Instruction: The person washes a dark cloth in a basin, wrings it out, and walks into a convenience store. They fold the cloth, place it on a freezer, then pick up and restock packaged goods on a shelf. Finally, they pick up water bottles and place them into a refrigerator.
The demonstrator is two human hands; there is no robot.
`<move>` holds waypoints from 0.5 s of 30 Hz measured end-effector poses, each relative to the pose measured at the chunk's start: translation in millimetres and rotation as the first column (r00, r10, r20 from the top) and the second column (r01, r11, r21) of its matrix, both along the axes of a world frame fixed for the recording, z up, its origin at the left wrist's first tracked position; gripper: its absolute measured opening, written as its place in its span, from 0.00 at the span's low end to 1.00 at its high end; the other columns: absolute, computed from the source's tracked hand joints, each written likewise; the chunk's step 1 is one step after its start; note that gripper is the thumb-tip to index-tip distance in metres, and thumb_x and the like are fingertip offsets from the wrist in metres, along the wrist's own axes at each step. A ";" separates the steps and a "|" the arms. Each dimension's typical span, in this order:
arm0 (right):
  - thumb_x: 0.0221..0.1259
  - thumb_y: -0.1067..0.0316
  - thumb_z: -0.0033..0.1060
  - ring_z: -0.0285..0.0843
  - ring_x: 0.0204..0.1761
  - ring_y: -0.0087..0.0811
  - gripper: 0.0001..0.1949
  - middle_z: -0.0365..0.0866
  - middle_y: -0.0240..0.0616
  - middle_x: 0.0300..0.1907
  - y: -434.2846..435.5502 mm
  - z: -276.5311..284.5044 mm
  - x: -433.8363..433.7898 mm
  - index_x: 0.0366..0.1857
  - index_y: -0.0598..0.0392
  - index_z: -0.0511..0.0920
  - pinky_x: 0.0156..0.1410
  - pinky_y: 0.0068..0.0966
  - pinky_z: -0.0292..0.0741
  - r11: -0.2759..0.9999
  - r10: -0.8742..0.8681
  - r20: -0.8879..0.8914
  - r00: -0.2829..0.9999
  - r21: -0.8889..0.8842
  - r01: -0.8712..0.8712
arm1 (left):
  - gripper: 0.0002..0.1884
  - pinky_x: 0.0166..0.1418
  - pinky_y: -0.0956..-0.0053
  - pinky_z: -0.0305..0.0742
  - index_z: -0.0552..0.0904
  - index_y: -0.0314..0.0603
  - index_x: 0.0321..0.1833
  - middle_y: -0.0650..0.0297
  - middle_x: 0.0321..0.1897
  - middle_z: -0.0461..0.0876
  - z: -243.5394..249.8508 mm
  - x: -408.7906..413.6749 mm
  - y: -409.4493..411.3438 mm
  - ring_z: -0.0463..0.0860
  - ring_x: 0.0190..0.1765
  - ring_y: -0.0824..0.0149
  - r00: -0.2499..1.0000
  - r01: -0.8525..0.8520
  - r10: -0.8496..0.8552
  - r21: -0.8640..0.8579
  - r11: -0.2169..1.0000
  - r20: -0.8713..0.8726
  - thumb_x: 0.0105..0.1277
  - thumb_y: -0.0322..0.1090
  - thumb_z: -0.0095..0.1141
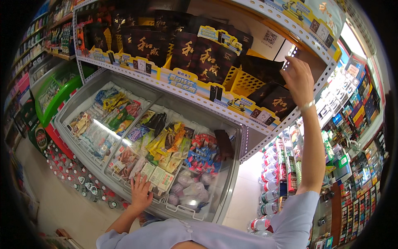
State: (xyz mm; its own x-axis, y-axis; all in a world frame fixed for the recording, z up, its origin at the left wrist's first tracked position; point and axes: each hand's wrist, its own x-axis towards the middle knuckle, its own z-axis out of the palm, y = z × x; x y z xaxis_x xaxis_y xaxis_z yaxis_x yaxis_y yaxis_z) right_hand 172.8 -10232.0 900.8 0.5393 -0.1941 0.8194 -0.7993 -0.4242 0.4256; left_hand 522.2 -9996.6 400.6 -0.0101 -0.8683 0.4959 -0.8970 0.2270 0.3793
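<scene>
My left hand [141, 192] rests with fingers spread on the glass lid of a chest freezer [228, 199], above boxed and wrapped ice creams [161, 178]. Raised at the upper right, my right hand [298, 79] has its fingers bent at the corner of a black packet [262, 67]. That packet leans in a yellow perforated bin [248, 82] on the shelf; the picture does not settle whether the fingers grip it. Below this hand stands another black packet with gold characters [279, 101]. A bracelet [306, 106] circles my right wrist.
A white perforated metal shelf edge [199, 93] with printed strips runs above the freezer. More black packets [214, 62] line the shelf. Bottled drinks stand on the floor left [90, 186] and right [267, 196]. A green-rimmed freezer [46, 113] is at left.
</scene>
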 end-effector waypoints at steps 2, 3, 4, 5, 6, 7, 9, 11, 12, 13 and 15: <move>0.50 0.64 0.71 0.79 0.49 0.49 0.22 0.82 0.47 0.49 -29.2 13.4 7.6 0.51 0.56 0.80 0.58 0.37 0.75 0.979 -0.083 -0.035 0.996 0.185 0.088 | 0.25 0.74 0.32 0.45 0.76 0.37 0.53 0.48 0.66 0.68 -3.0 -4.7 1.9 0.57 0.75 0.40 1.000 0.007 -0.007 -0.012 1.000 -0.024 0.50 0.34 0.62; 0.50 0.64 0.71 0.79 0.51 0.49 0.22 0.82 0.48 0.50 -45.3 13.7 12.5 0.51 0.56 0.81 0.59 0.37 0.75 0.930 -0.130 -0.019 0.991 0.343 0.129 | 0.25 0.74 0.32 0.45 0.76 0.36 0.53 0.48 0.66 0.68 -4.6 -5.7 3.1 0.57 0.75 0.40 0.999 0.008 -0.009 -0.014 1.000 -0.034 0.50 0.34 0.62; 0.49 0.63 0.72 0.79 0.52 0.49 0.22 0.81 0.49 0.52 -58.9 18.0 19.7 0.51 0.56 0.81 0.59 0.37 0.75 0.859 -0.173 -0.010 0.985 0.488 0.156 | 0.26 0.74 0.32 0.44 0.75 0.35 0.54 0.47 0.67 0.68 -4.6 -4.1 5.6 0.57 0.75 0.40 0.999 -0.012 0.011 -0.016 1.000 -0.050 0.50 0.35 0.62; 0.49 0.64 0.72 0.79 0.52 0.49 0.22 0.81 0.50 0.52 -69.8 26.0 22.3 0.50 0.57 0.82 0.60 0.37 0.75 0.811 -0.221 -0.053 0.974 0.545 0.214 | 0.26 0.74 0.33 0.44 0.75 0.34 0.54 0.46 0.67 0.67 -5.0 -5.2 7.0 0.57 0.75 0.40 0.997 -0.025 0.024 -0.018 1.000 -0.069 0.50 0.35 0.62; 0.49 0.64 0.72 0.79 0.53 0.50 0.21 0.81 0.52 0.52 -79.5 34.7 21.5 0.49 0.58 0.82 0.60 0.37 0.75 0.756 -0.268 -0.096 0.959 0.596 0.271 | 0.27 0.74 0.33 0.44 0.75 0.33 0.54 0.46 0.67 0.67 -4.6 -6.0 8.2 0.57 0.75 0.39 0.996 -0.037 0.035 -0.020 0.999 -0.085 0.51 0.36 0.62; 0.49 0.64 0.72 0.80 0.53 0.50 0.21 0.81 0.53 0.52 -88.7 41.2 16.3 0.48 0.59 0.83 0.60 0.37 0.75 0.695 -0.312 -0.144 0.939 0.640 0.329 | 0.27 0.74 0.34 0.44 0.75 0.32 0.55 0.45 0.67 0.67 -3.4 -8.0 8.3 0.56 0.75 0.39 0.993 -0.048 0.047 -0.010 0.999 -0.106 0.51 0.37 0.62; 0.49 0.65 0.72 0.84 0.46 0.47 0.20 0.85 0.54 0.44 -107.1 45.3 22.2 0.47 0.62 0.83 0.55 0.34 0.78 0.769 -0.316 -0.038 0.948 0.574 0.280 | 0.28 0.75 0.35 0.44 0.75 0.29 0.55 0.44 0.68 0.66 -3.7 -6.4 6.5 0.56 0.75 0.39 0.986 -0.094 0.098 0.032 0.995 -0.136 0.52 0.38 0.61; 0.50 0.65 0.73 0.84 0.48 0.44 0.21 0.86 0.52 0.45 -99.4 92.3 -29.9 0.49 0.64 0.82 0.56 0.34 0.78 0.730 -0.280 0.195 0.940 0.680 0.076 | 0.28 0.75 0.35 0.44 0.75 0.29 0.55 0.44 0.68 0.66 2.2 -16.7 11.5 0.56 0.75 0.39 0.986 -0.039 0.039 0.008 0.999 -0.161 0.52 0.39 0.61; 0.50 0.65 0.73 0.84 0.48 0.44 0.21 0.86 0.52 0.45 -112.8 83.4 -22.8 0.49 0.64 0.82 0.56 0.34 0.78 0.703 -0.272 0.233 0.934 0.711 0.027 | 0.28 0.75 0.36 0.44 0.75 0.29 0.55 0.44 0.68 0.66 0.5 -12.8 9.2 0.56 0.75 0.39 0.987 -0.053 0.056 0.026 0.998 -0.150 0.52 0.39 0.61; 0.50 0.65 0.74 0.84 0.48 0.43 0.22 0.86 0.51 0.46 -122.3 74.9 -18.2 0.49 0.64 0.82 0.57 0.34 0.78 0.675 -0.269 0.270 0.925 0.738 -0.019 | 0.28 0.75 0.36 0.45 0.75 0.29 0.55 0.44 0.68 0.66 0.3 -10.0 7.9 0.56 0.75 0.39 0.986 -0.070 0.074 0.033 0.997 -0.147 0.52 0.39 0.61; 0.50 0.65 0.74 0.84 0.48 0.42 0.22 0.85 0.51 0.46 -134.3 67.0 -16.0 0.49 0.65 0.82 0.57 0.33 0.78 0.667 -0.298 0.245 0.923 0.745 0.017 | 0.28 0.75 0.37 0.45 0.75 0.29 0.55 0.45 0.68 0.66 1.4 -7.8 7.4 0.57 0.75 0.40 0.986 -0.083 0.088 0.039 0.996 -0.145 0.52 0.39 0.61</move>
